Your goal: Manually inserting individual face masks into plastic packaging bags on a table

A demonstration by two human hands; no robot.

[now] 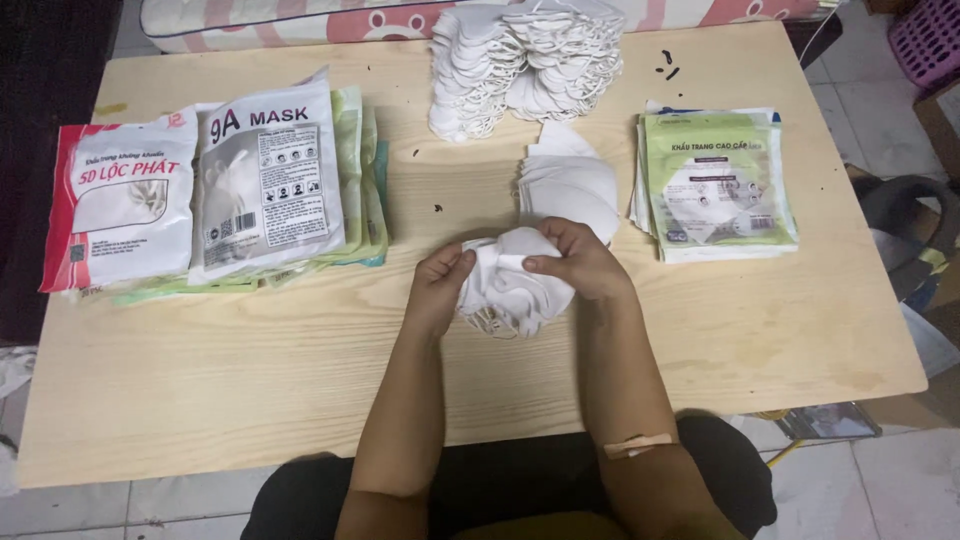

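Both my hands hold a small bundle of white face masks [510, 285] just above the middle of a light wooden table [250, 380]. My left hand [440, 285] pinches the bundle's left side. My right hand [578, 258] grips its top right. A short stack of folded white masks [572, 180] lies right behind the bundle. Farther back sits a large heap of white masks [525, 60] with ear loops.
On the left lie filled mask packets, one red and white [120, 205], one grey and white [268, 175] on a stack. A pile of green and white empty packets [715, 185] sits at the right. A purple basket [930, 40] stands on the floor at the far right.
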